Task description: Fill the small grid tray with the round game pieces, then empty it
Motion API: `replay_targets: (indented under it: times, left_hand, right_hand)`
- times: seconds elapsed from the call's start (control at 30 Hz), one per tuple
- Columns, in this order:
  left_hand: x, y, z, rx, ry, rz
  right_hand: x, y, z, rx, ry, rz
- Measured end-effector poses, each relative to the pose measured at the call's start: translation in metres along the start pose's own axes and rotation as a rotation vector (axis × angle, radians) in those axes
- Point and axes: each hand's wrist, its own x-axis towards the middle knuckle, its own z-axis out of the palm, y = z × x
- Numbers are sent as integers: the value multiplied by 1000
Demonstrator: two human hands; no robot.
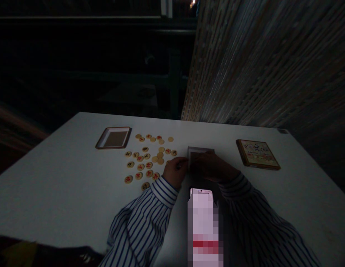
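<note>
A: Phone (201,207) nearest, screen lit, between the two striped sleeves (144,222) and just on the near side of both hands

B: Hands?

A: Left hand (175,172): fingers curled in, tips drawn together at the left edge of a small grey box (200,151). It reads as a pinch on the rim, but it's too dim to be sure. Right hand (214,167) lies over the box's near right side, partly closed. Can't tell whether it grips.

B: The pieces?

A: Round game discs (146,159), cream with red or dark marks, a couple of dozen. They lie loose left of the left hand and beyond it, the nearest just beside its wrist.

B: How far along?

A: Early, by my reading. Every disc in view lies scattered on the table, unsorted, and none shows inside the grey box. Shallow brown-rimmed tray (113,138) beyond the discs, far left of the left hand, shows only its plain floor. Patterned flat box (258,154) sits well to the right of the right hand, untouched.

B: Surface, room?

A: White table (63,178), smooth and matt. Brick wall (258,63) rises beyond the right hand. Room very dark, with only vague furniture shapes past the far edge
</note>
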Motion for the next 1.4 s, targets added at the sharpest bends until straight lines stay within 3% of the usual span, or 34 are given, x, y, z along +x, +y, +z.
replay_targets:
  times: [0.17,0.43,0.67,0.83,1.0,1.4]
  left_hand:
    - [0,3,-1,-26,21,-3]
    - [2,9,-8,-170,59,-23]
    - [5,8,-26,-345,130,-5]
    - [12,11,-52,-357,174,-23]
    - [27,6,-82,-297,266,53]
    - [26,-34,-118,99,218,105]
  right_hand:
    - [1,-6,-8,-84,-7,-6]
    - [1,-13,-29,-197,-3,129]
    - [-2,-18,-38,-261,226,179]
    - [0,-18,-40,-251,309,220]
    - [9,-25,-42,-222,358,200]
    - [51,-64,-42,-222,231,137]
